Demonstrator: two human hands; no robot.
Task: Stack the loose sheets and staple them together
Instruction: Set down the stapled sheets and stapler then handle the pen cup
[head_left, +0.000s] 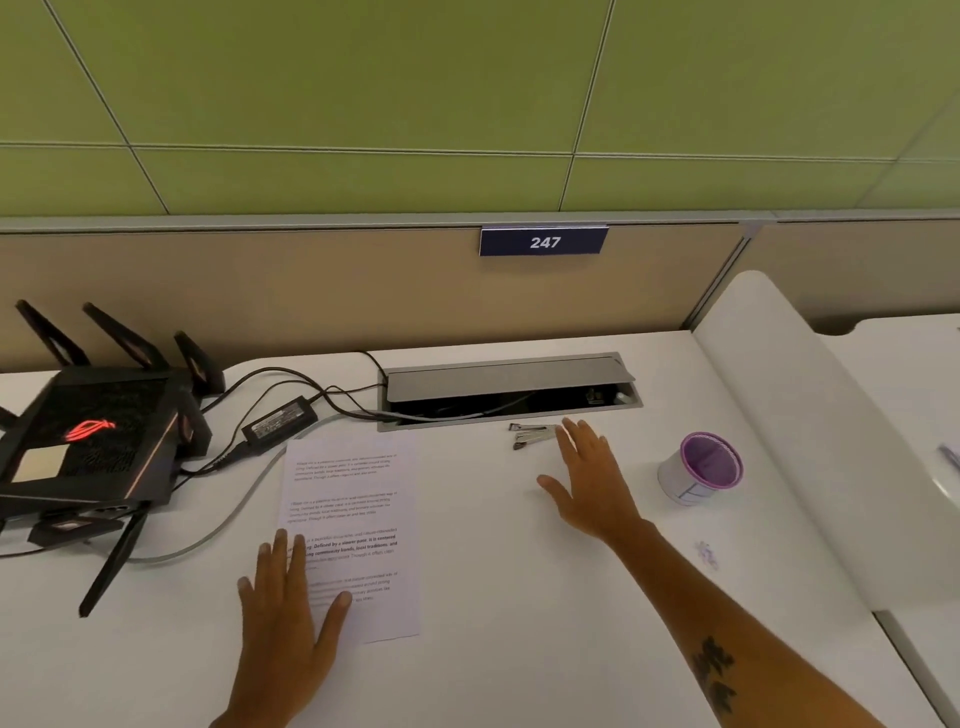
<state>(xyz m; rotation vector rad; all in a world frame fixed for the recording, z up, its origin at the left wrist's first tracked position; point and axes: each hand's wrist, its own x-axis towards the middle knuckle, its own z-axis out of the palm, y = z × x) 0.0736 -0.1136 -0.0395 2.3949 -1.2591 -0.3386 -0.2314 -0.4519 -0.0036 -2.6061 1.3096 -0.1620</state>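
White printed sheets (358, 499) lie in one pile on the white desk (493, 597), left of centre. My left hand (288, 618) rests flat on the pile's lower left corner, fingers spread, gripping nothing. A small dark metal stapler (532, 435) lies near the back of the desk, just in front of the cable hatch. My right hand (589, 480) is stretched out flat with fingers apart, its fingertips right beside the stapler's right end; whether they touch it I cannot tell.
A black router (88, 441) with antennas stands at the left, with a power brick (280, 420) and cables running to the open cable hatch (511, 392). A purple mesh cup (701, 467) stands at the right. A partition closes off the back.
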